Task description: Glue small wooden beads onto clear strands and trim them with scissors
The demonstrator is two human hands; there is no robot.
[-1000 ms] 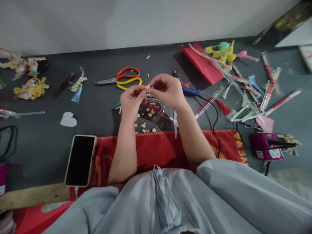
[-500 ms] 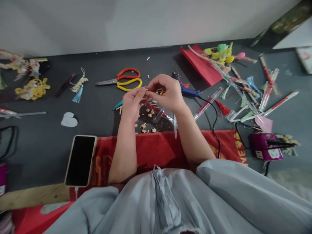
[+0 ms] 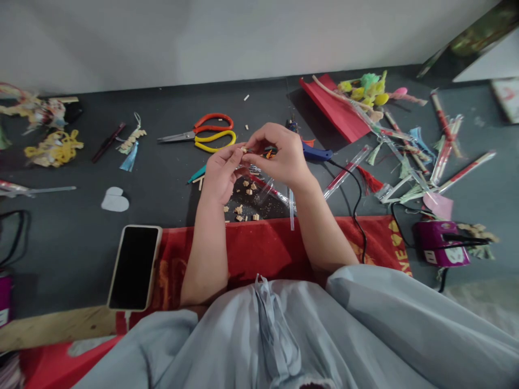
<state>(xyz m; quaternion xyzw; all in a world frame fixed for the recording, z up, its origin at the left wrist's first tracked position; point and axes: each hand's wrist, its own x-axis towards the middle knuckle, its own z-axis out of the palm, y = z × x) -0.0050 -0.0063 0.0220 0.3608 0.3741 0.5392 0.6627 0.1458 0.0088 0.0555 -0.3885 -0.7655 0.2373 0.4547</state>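
My left hand (image 3: 221, 173) and my right hand (image 3: 279, 154) meet above the dark table, fingertips pinched together on a small tan bead (image 3: 244, 149). A thin dark cord with orange bits shows under my right fingers. Below my hands lies a clear plastic bag (image 3: 263, 192) with several small tan beads (image 3: 245, 202) scattered on and around it. Both forearms rest on a red cloth (image 3: 259, 246) at the table's near edge.
Red and yellow scissors (image 3: 203, 135) lie just behind my hands, a blue glue gun (image 3: 318, 154) with a black cable to the right. A phone (image 3: 133, 267) sits near left. Tassels and wrapped sticks (image 3: 409, 146) clutter the right; a purple device (image 3: 441, 243) sits near right; yellow knots (image 3: 52, 146) far left.
My hands have sunk slightly and drawn closer. The tan bead, plainly visible between the fingertips a second ago, is now mostly covered by my fingers.
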